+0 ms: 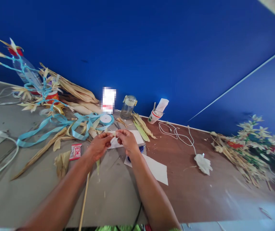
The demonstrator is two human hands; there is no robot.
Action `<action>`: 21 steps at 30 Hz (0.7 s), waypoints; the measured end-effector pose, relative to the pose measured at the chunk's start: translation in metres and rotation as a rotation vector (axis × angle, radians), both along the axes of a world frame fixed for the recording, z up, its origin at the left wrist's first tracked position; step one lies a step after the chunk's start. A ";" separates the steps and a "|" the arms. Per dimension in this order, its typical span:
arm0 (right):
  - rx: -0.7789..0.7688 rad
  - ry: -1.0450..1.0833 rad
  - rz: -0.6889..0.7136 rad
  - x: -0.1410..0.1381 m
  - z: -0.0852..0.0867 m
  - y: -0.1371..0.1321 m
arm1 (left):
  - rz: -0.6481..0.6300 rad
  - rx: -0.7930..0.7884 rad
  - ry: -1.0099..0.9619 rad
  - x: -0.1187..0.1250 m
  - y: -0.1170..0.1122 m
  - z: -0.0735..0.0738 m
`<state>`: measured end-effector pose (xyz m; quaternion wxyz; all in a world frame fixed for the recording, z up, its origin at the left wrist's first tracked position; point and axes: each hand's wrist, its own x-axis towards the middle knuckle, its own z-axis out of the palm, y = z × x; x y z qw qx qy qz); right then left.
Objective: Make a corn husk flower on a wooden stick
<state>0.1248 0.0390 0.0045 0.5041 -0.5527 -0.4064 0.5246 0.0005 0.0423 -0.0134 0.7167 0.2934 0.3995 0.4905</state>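
My left hand (101, 145) and my right hand (128, 140) meet over the middle of the table, fingertips pinched close together. Between them is a small pale piece (114, 136), probably a strip of corn husk; most of it is hidden by the fingers. White paper (137, 136) lies beneath the hands. Just left of my left hand are pale husk pieces (93, 132) and a looped light blue ribbon (79, 126). The ribbon spool (106, 119) lies behind. A dark blue object (141, 149), partly covered by my right wrist, rests beside a second white sheet (156, 169).
Dried corn husks (77, 91) and a blue-wrapped branch with husk flowers (26, 86) occupy the left. Along the wall stand a glass jar (127, 107) and a paper cup (154, 117). A white cable (176, 131), crumpled tissue (203, 164) and husk bundle (238, 160) lie right.
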 end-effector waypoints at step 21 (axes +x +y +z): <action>0.083 -0.342 0.173 0.022 0.011 0.000 | -0.146 0.092 0.111 -0.003 -0.002 0.003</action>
